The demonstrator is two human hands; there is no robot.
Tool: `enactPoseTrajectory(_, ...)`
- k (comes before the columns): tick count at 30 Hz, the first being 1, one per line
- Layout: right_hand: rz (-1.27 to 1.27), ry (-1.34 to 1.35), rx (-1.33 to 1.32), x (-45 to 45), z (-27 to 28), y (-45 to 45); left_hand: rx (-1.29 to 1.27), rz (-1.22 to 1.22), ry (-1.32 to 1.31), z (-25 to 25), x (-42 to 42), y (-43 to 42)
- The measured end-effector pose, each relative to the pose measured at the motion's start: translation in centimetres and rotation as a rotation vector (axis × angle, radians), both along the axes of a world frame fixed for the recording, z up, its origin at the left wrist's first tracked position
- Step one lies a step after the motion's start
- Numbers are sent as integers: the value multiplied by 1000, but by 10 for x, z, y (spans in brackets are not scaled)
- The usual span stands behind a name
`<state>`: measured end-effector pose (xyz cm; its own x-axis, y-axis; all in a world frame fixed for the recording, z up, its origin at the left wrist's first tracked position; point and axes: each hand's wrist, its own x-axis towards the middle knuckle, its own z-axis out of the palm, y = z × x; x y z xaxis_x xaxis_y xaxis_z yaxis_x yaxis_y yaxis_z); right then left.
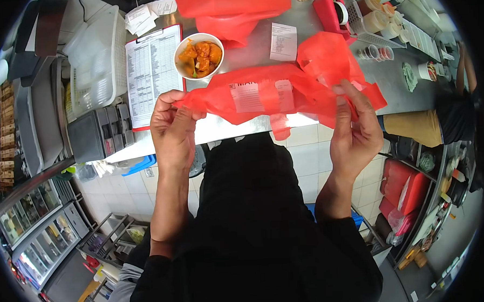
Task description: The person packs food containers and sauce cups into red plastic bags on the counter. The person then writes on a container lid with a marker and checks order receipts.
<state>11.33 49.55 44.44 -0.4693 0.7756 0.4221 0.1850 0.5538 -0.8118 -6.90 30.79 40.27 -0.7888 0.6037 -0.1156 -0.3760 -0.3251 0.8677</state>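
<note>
A red fabric bag [312,99] with a white printed slip on its front is stretched between my hands above the counter's near edge. My left hand [173,121] pinches its left end. On the right, my right hand [354,124] grips the other end between thumb and fingers. Just behind the bag stands a white bowl [220,65] of orange-sauced food pieces. Left of the bowl lies a red clipboard with a printed form [144,74], close to my left hand. A paper receipt [283,41] rests on the counter beyond the bag.
Another red bag [233,3] stands at the back. A white plastic basket [105,60] and grey drawer unit [98,133] sit at left. At right are a crate of sauce tubs [379,18] and small clear cups [375,52]. Another person [451,123] stands at far right.
</note>
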Motion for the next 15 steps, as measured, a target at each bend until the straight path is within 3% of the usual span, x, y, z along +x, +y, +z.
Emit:
enactPoseTrajectory(6, -25, 106, 15, -11, 2, -9, 60, 160, 77, 13, -4, -15)
enactPoseTrajectory(9, -3, 171, -57, -13, 0, -17, 156, 48, 177, 6, -13, -39)
enactPoseTrajectory(15, 79, 182, -85, -25, -4, -29, 122, 60, 161, 10, -16, -49)
